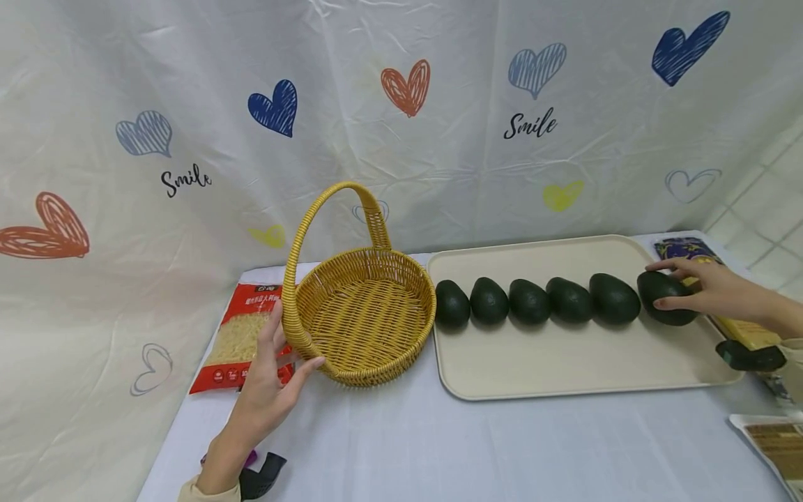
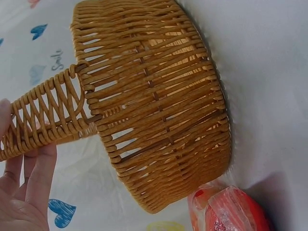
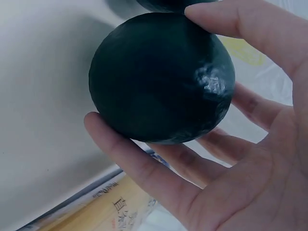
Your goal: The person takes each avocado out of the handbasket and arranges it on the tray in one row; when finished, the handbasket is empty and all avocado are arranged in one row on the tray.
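Your right hand (image 1: 715, 293) has its fingers and thumb curled around the end avocado (image 1: 666, 298), the rightmost of six dark avocados lined up across the beige tray (image 1: 564, 369); the right wrist view shows the thumb over one side and the fingers cupping the other. That avocado sits at the far right of the tray, close to its right rim, with its neighbour (image 1: 614, 298) just beside it on the left. The wicker basket (image 1: 366, 314) stands well apart to the left, off the tray and touching or nearly touching its left edge, so everything turns on a long sideways line: the basket lies straight to the left of your grip, past the five other avocados. Your left hand (image 1: 270, 390) is the nearer one to the basket; it rests against the rim where the handle (image 1: 326, 209) rises, fingers straight along the weave and thumb pressed to the outer wall, steadying it without wrapping it. A red packet of noodles (image 1: 245, 338) lies just behind that hand.
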A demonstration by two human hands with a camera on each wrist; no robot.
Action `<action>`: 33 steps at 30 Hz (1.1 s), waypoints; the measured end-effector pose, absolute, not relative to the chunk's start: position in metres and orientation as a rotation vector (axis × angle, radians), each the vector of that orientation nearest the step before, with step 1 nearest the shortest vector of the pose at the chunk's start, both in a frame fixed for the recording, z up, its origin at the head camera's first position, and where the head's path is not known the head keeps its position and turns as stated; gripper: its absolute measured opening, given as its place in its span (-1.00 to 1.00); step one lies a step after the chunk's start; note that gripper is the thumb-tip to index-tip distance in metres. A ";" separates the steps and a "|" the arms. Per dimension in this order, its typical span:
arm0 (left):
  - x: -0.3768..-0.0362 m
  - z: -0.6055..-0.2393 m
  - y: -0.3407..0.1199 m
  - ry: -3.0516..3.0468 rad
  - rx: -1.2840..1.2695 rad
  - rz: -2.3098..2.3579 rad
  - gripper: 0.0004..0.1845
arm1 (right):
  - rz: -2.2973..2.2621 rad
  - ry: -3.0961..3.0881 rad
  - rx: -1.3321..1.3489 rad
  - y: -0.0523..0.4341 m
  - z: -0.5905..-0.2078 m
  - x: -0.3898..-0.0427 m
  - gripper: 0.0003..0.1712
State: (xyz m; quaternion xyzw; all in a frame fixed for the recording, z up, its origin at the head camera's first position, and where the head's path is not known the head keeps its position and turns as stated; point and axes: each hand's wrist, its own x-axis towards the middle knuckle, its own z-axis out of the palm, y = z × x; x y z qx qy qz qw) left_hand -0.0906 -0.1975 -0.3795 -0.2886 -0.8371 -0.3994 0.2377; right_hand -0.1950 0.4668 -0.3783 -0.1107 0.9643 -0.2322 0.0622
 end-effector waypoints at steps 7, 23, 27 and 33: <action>-0.091 -0.380 -0.198 -2.282 -0.812 -1.097 0.30 | -0.706 2.879 -0.300 0.470 -0.383 -0.192 -0.22; -0.090 -0.380 -0.198 -2.280 -0.810 -1.089 0.31 | -0.875 2.759 -0.288 0.471 -0.376 -0.190 -0.24; -0.090 -0.380 -0.198 -2.281 -0.808 -1.086 0.30 | -0.869 2.771 -0.304 0.469 -0.375 -0.189 -0.27; -0.092 -0.381 -0.199 -2.276 -0.817 -1.080 0.29 | -0.825 2.794 -0.298 0.468 -0.374 -0.187 -0.28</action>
